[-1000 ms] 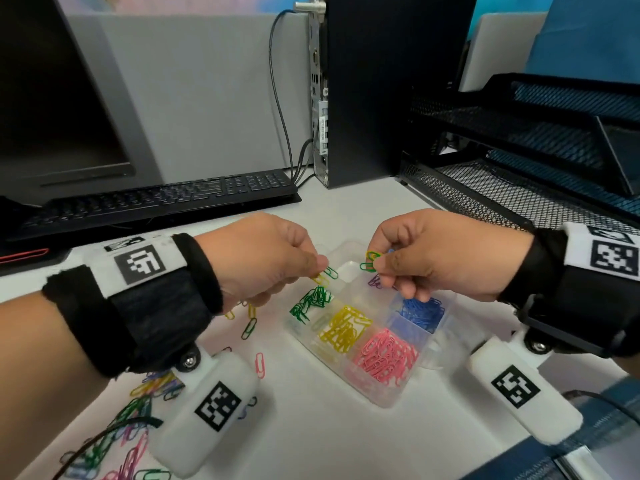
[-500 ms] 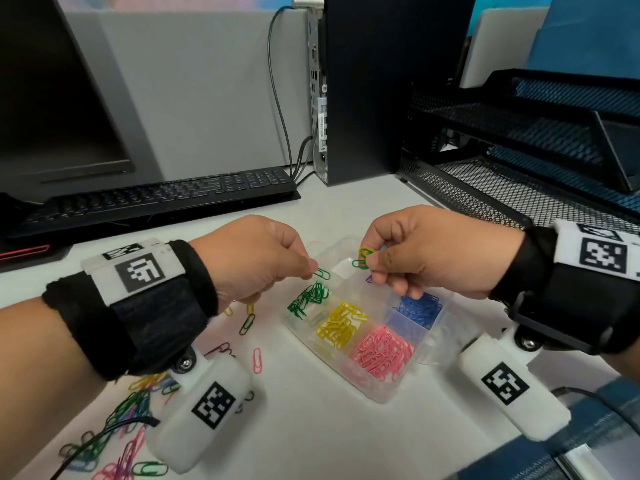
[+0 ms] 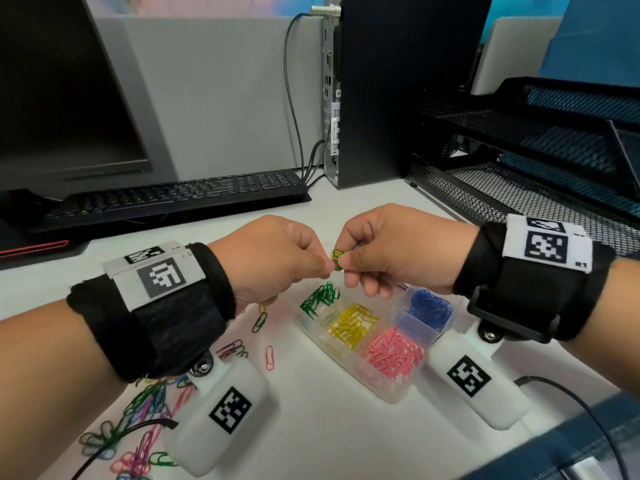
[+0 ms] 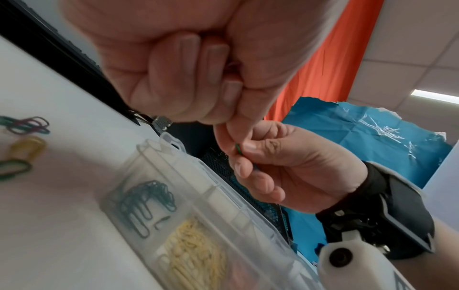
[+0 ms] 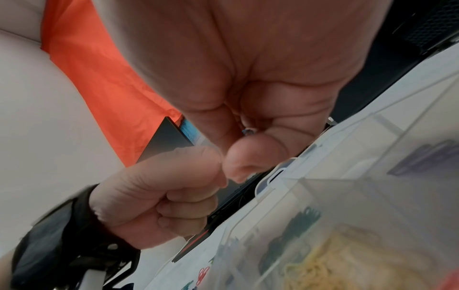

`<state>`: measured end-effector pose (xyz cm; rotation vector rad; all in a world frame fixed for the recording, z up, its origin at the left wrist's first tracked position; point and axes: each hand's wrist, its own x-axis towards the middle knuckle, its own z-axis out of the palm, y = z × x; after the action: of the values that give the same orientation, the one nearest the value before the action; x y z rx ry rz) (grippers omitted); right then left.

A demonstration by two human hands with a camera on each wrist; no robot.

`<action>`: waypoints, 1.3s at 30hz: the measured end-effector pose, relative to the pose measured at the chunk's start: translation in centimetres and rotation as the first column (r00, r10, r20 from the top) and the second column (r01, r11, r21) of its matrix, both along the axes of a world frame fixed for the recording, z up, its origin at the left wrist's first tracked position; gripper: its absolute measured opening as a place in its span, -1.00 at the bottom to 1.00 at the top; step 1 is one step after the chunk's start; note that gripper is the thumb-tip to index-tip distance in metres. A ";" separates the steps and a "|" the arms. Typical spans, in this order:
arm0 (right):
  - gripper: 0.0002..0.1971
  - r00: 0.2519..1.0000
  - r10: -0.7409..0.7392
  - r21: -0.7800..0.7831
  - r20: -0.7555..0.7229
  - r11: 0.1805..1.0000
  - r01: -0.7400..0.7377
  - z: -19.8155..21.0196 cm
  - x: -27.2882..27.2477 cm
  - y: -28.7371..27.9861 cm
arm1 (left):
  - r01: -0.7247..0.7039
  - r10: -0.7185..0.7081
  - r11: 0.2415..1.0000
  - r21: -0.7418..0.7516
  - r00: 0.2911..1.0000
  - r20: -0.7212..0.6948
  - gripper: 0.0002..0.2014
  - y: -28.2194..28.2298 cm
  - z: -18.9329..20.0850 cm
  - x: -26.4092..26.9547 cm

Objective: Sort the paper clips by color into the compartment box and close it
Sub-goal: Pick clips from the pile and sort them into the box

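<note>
A clear compartment box (image 3: 388, 389) lies open on the white desk, with green clips (image 3: 318, 299), yellow clips (image 3: 349, 323), pink clips (image 3: 394, 351) and blue clips (image 3: 427, 306) in separate compartments. Just above its far end my two hands meet. My left hand (image 3: 325, 268) and right hand (image 3: 348, 263) both pinch a small tangle of green and yellow clips (image 3: 337, 259). In the left wrist view a green clip (image 4: 238, 148) shows between the fingertips, over the box (image 4: 218, 188). In the right wrist view the thumb hides most of the tangle.
Loose mixed clips (image 3: 138, 410) lie on the desk at lower left, with a few more (image 3: 259, 320) beside the box. A keyboard (image 3: 180, 195), a monitor, a computer tower (image 3: 398, 98) and black mesh trays (image 3: 519, 168) line the back. A cable (image 3: 588, 410) crosses the lower right.
My hands were a little apart, the left pinching a green clip and the right the green-yellow tangle. They have come together, and both now hold the tangle.
</note>
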<state>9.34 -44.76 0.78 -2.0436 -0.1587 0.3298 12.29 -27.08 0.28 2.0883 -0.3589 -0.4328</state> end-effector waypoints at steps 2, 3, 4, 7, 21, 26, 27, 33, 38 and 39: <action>-0.87 1.000 -0.013 -0.014 -0.005 1.000 0.012 0.0 0.1 0.0 | -0.015 0.014 1.000 0.025 1.000 0.016 -0.89 0.6 -0.1 0.3; -0.88 1.000 -0.019 -0.020 -0.009 1.000 0.019 0.0 0.1 0.0 | -0.025 0.024 0.999 0.040 0.999 0.027 -0.89 0.8 -0.2 0.4; -0.89 1.000 -0.024 -0.028 -0.013 0.999 0.024 0.0 0.2 0.0 | -0.037 0.034 0.998 0.060 0.999 0.042 -0.90 1.1 -0.2 0.5; -0.89 1.000 -0.022 -0.070 -0.007 0.997 0.021 0.1 0.1 -0.2 | -0.066 0.058 0.994 0.083 0.994 0.096 -0.92 1.3 -0.1 0.5; -0.80 0.997 -0.008 -0.019 -0.072 1.000 0.006 0.0 -0.1 -1.0 | -0.065 0.061 0.994 -0.084 0.997 -0.045 -0.79 0.0 0.4 0.3; -0.81 0.984 0.002 0.033 -0.178 0.999 0.004 0.2 -0.1 -2.3 | -0.076 0.075 0.997 -0.017 0.997 -0.032 -0.92 1.0 0.2 0.8; -0.80 0.981 -0.005 0.029 -0.195 1.000 0.011 0.3 -0.1 -2.4 | -0.074 0.073 0.997 -0.013 0.997 -0.038 -0.91 1.0 0.1 0.8; -0.76 0.967 -0.017 -0.019 -0.253 1.000 0.013 0.5 -0.3 -2.4 | -0.045 0.035 0.996 -0.073 0.991 -0.129 -0.85 0.9 0.1 0.5; -0.74 0.956 0.003 0.012 -0.293 1.000 0.001 0.3 -0.3 -2.3 | -0.037 0.007 0.990 -0.134 0.976 -0.218 -0.82 0.9 0.2 0.3; -0.74 0.954 0.001 0.015 -0.300 1.000 0.004 0.3 -0.2 -2.3 | -0.040 0.004 0.988 -0.147 0.971 -0.239 -0.83 0.8 0.2 0.3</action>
<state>9.10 -47.09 1.08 -1.9517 0.0279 0.6318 12.55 -26.23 0.52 1.8673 -0.2193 -0.6174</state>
